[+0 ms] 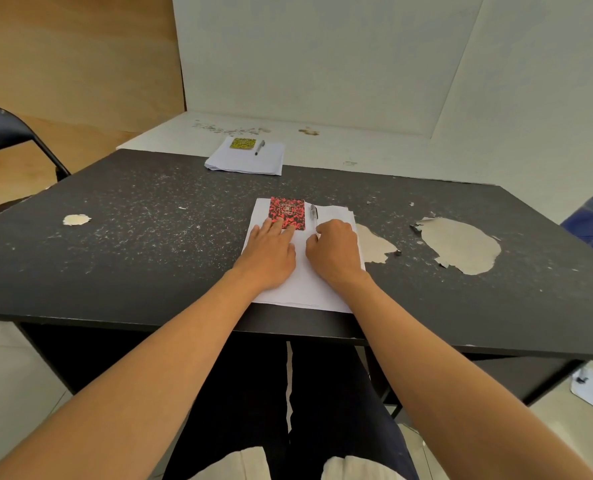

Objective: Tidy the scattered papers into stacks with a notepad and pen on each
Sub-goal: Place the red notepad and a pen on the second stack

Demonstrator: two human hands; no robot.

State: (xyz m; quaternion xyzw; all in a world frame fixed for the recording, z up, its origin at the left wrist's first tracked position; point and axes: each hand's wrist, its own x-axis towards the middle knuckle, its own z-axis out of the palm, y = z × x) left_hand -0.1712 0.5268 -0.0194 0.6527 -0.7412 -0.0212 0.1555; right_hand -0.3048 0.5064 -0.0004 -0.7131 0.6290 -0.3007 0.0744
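Observation:
A white paper stack (305, 282) lies at the near edge of the black table. On its far end rest a red and black notepad (287, 212) and, just to the right, a pen (314, 213). My left hand (270, 251) lies flat on the stack, fingertips touching the notepad's near edge. My right hand (334, 252) is curled, fingers closed around the pen's near end. A second paper stack (246, 161) sits at the far edge with a yellow notepad (242, 143) and a pen (259, 147) on top.
The black table (132, 244) has peeled patches at the right (461, 244) and a small one at the left (76, 220). A black folding chair (7, 133) stands at the far left. White wall panels rise behind the table.

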